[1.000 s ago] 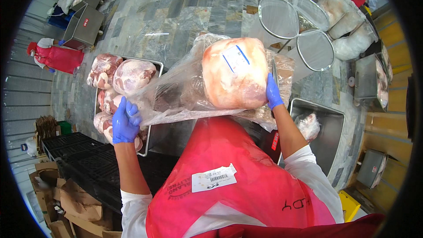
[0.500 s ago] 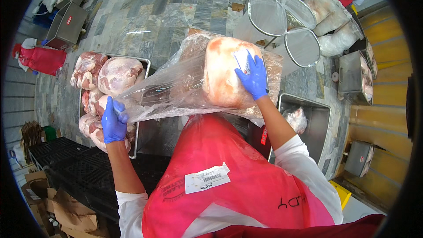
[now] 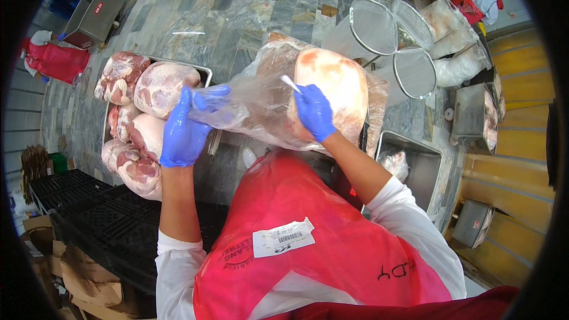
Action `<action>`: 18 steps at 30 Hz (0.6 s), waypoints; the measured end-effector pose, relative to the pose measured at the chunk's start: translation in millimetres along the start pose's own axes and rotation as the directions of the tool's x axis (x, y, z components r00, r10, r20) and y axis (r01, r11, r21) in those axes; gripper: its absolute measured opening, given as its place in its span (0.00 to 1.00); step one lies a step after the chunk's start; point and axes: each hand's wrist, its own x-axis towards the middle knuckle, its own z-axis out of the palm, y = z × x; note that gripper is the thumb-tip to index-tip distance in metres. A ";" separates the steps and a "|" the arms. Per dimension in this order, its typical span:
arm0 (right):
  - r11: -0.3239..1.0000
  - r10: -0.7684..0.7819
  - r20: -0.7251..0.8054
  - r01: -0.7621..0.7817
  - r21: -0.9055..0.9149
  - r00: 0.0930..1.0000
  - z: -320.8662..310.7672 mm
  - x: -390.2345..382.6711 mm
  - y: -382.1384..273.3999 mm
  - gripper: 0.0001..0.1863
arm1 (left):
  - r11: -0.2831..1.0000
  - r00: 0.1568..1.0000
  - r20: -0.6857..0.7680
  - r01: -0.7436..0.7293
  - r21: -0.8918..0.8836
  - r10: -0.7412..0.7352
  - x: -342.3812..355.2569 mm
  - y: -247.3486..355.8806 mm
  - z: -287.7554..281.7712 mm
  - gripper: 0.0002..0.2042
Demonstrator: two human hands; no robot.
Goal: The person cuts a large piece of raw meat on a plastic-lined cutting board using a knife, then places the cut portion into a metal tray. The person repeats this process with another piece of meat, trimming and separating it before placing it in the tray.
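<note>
A large, pale, fat-covered block of meat rests in front of me on cardboard and opened clear plastic film. The bunched end of that film is in my left hand, stretched leftward from the block; some of the fingers show through it. My right hand is closed by the block's left side, pinching a white label that sticks up from the fingers, folded or seen edge-on. What supports the cardboard is mostly hidden.
On the left, a metal tub is heaped with several large meat pieces. A second metal tub on the right holds a wrapped piece. Hoop-rimmed, bag-like holders stand beyond the block. Black plastic pallets lie lower left. A person in a red apron is far left.
My right hand has come off the block's top and moved left, the label now lifted in its fingers. My left hand has shifted right toward the block, bringing the film end closer.
</note>
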 end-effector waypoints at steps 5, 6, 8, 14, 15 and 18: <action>0.977 -0.175 0.310 0.126 0.173 0.934 54.2 8.0 -21.3 0.15 | 0.925 0.956 0.292 -0.127 0.359 0.018 19.5 -3.6 21.6 0.21; 0.961 -0.165 0.405 0.055 0.270 0.899 64.3 6.2 -16.7 0.16 | 0.803 0.944 0.331 -0.202 0.560 0.007 23.7 -3.0 31.3 0.22; 0.806 0.021 0.586 -0.361 0.470 0.810 74.5 3.5 1.5 0.18 | 0.608 0.920 0.387 -0.271 0.746 -0.066 39.4 -9.3 34.7 0.25; 0.155 0.186 0.814 -0.835 0.529 0.550 47.9 4.1 -37.5 0.19 | 0.669 0.933 0.283 -0.067 0.740 -0.220 93.8 -116.8 -30.2 0.19; 0.013 0.194 0.819 -0.837 0.548 0.540 46.4 2.5 -43.5 0.19 | 0.655 0.971 0.219 -0.103 0.748 -0.097 101.8 -142.7 -42.8 0.19; -0.156 0.158 0.878 -0.866 0.475 0.453 55.7 -10.4 -18.9 0.20 | 0.558 0.981 0.056 -0.152 0.816 0.185 118.9 -193.0 -59.9 0.19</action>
